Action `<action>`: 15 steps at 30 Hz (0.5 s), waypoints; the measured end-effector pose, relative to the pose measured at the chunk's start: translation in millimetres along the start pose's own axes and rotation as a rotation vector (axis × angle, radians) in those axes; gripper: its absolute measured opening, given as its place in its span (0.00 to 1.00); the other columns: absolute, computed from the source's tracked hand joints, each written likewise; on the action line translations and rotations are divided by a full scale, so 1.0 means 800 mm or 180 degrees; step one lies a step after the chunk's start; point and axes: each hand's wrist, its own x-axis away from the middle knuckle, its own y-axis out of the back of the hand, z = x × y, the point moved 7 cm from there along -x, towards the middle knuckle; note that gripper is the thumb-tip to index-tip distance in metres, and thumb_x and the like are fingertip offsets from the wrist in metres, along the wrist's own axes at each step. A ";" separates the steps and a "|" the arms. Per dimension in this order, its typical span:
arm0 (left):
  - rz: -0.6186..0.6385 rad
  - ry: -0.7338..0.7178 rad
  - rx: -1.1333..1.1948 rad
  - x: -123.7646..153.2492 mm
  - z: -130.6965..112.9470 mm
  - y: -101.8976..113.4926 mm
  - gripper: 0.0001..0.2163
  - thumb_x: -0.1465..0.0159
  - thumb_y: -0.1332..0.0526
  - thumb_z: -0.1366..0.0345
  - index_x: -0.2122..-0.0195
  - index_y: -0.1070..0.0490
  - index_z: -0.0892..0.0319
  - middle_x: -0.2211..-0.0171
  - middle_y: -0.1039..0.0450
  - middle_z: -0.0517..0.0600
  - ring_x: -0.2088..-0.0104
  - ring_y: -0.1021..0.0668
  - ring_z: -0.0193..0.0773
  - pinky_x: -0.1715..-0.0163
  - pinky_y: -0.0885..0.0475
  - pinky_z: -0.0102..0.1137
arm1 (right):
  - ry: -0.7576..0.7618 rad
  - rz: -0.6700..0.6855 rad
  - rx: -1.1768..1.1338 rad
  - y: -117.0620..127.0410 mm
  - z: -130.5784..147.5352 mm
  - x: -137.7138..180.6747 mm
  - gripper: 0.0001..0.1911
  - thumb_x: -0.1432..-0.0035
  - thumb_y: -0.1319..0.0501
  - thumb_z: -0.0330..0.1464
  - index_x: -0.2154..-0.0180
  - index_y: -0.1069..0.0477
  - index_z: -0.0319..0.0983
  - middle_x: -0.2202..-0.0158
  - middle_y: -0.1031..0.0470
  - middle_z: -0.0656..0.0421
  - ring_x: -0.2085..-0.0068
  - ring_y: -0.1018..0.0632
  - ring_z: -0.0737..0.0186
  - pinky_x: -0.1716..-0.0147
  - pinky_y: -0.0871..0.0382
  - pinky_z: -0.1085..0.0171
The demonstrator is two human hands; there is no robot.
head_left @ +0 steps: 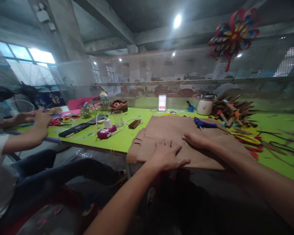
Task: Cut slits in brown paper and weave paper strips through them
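Observation:
Brown kraft paper (161, 127) lies in a layered sheet along the front edge of the green table, with small slits at its left side. My left hand (167, 156) rests flat on the paper near its front edge, fingers spread. On the same paper, my right hand (196, 139) lies low with its fingers pointing left and nothing visible in it; some of its fingers are hidden. Just beyond the right hand sits a blue glue gun (207, 124) on the paper.
On the green table (120, 143) stand a purple power strip (106, 132) with a white charger, a clear cup (118, 118), a lit phone (162, 103) and a white jar (205, 104). Rolled brown pieces (235, 112) and coloured loops (250, 142) lie right. A co-worker's hands (40, 120) are left.

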 end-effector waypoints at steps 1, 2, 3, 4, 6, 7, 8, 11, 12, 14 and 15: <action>-0.0026 0.0013 -0.0015 0.000 0.000 0.000 0.37 0.44 0.63 0.33 0.39 0.43 0.45 0.39 0.45 0.56 0.40 0.43 0.61 0.46 0.47 0.56 | 0.0007 -0.0002 -0.0011 0.000 0.001 0.000 0.21 0.35 0.54 0.38 0.63 0.28 0.33 0.62 0.23 0.46 0.61 0.22 0.52 0.65 0.35 0.63; -0.0052 0.0018 -0.0029 0.001 0.000 0.000 0.37 0.44 0.63 0.33 0.39 0.43 0.45 0.39 0.44 0.56 0.40 0.42 0.61 0.46 0.47 0.56 | 0.0009 -0.0005 -0.0018 0.000 0.001 0.000 0.21 0.35 0.54 0.39 0.63 0.27 0.33 0.62 0.23 0.46 0.62 0.22 0.53 0.65 0.35 0.63; -0.0075 0.0013 -0.0044 0.001 -0.001 0.000 0.37 0.44 0.63 0.33 0.39 0.43 0.44 0.39 0.44 0.55 0.40 0.42 0.60 0.46 0.47 0.56 | 0.0006 -0.0010 -0.0020 0.000 0.001 0.000 0.21 0.35 0.54 0.39 0.63 0.27 0.33 0.62 0.23 0.46 0.62 0.23 0.53 0.65 0.35 0.63; -0.0093 -0.0002 -0.0061 0.001 -0.002 0.000 0.36 0.43 0.63 0.33 0.39 0.43 0.44 0.40 0.43 0.55 0.41 0.42 0.60 0.46 0.47 0.57 | -0.0005 -0.0024 -0.0017 0.000 0.000 -0.001 0.21 0.35 0.54 0.39 0.63 0.27 0.33 0.62 0.23 0.46 0.62 0.23 0.54 0.64 0.34 0.63; -0.0110 -0.0037 -0.0097 0.001 -0.003 0.000 0.36 0.43 0.64 0.33 0.39 0.44 0.44 0.40 0.43 0.55 0.41 0.41 0.59 0.47 0.46 0.57 | -0.0033 -0.0091 0.0011 0.006 -0.004 -0.001 0.20 0.35 0.53 0.39 0.62 0.28 0.32 0.61 0.23 0.44 0.61 0.23 0.53 0.62 0.34 0.62; -0.0118 -0.0039 -0.0114 0.001 -0.003 0.000 0.36 0.43 0.64 0.33 0.39 0.43 0.44 0.41 0.42 0.55 0.42 0.41 0.59 0.48 0.45 0.57 | -0.0032 -0.0148 0.0030 0.011 -0.005 0.001 0.20 0.36 0.52 0.38 0.61 0.28 0.31 0.59 0.24 0.43 0.60 0.24 0.52 0.60 0.34 0.60; -0.0121 -0.0028 -0.0128 0.000 -0.002 0.000 0.36 0.43 0.64 0.33 0.40 0.43 0.44 0.41 0.42 0.55 0.42 0.40 0.59 0.48 0.45 0.58 | -0.0017 -0.0214 0.0048 0.018 -0.005 0.004 0.19 0.37 0.51 0.37 0.60 0.28 0.31 0.58 0.25 0.42 0.58 0.24 0.51 0.58 0.34 0.59; -0.0104 0.0038 -0.0144 -0.001 0.001 -0.002 0.36 0.44 0.64 0.33 0.40 0.43 0.43 0.40 0.44 0.56 0.42 0.41 0.62 0.51 0.45 0.63 | 0.0196 -0.0437 0.0048 0.040 0.011 0.030 0.16 0.39 0.47 0.36 0.56 0.28 0.34 0.51 0.28 0.43 0.49 0.30 0.47 0.50 0.38 0.52; -0.0091 0.0049 -0.0151 -0.002 0.001 -0.003 0.36 0.44 0.63 0.33 0.40 0.44 0.43 0.40 0.45 0.57 0.42 0.42 0.63 0.52 0.46 0.65 | 0.0336 -0.0504 0.0022 0.044 0.023 0.045 0.16 0.40 0.46 0.36 0.55 0.28 0.36 0.49 0.29 0.45 0.47 0.32 0.48 0.48 0.41 0.51; -0.0068 0.0049 -0.0188 -0.003 0.001 -0.004 0.34 0.42 0.62 0.34 0.40 0.44 0.43 0.39 0.46 0.57 0.41 0.43 0.65 0.53 0.47 0.67 | 0.0681 -0.0585 -0.0061 0.044 0.055 0.080 0.16 0.41 0.45 0.36 0.52 0.29 0.41 0.46 0.31 0.51 0.44 0.34 0.51 0.44 0.44 0.52; -0.0059 0.0044 -0.0216 -0.003 0.001 -0.004 0.32 0.41 0.60 0.36 0.40 0.44 0.44 0.39 0.46 0.58 0.41 0.43 0.64 0.53 0.46 0.68 | 0.0890 -0.0666 -0.0141 0.042 0.073 0.099 0.16 0.40 0.45 0.35 0.51 0.30 0.41 0.46 0.31 0.52 0.44 0.33 0.52 0.44 0.43 0.52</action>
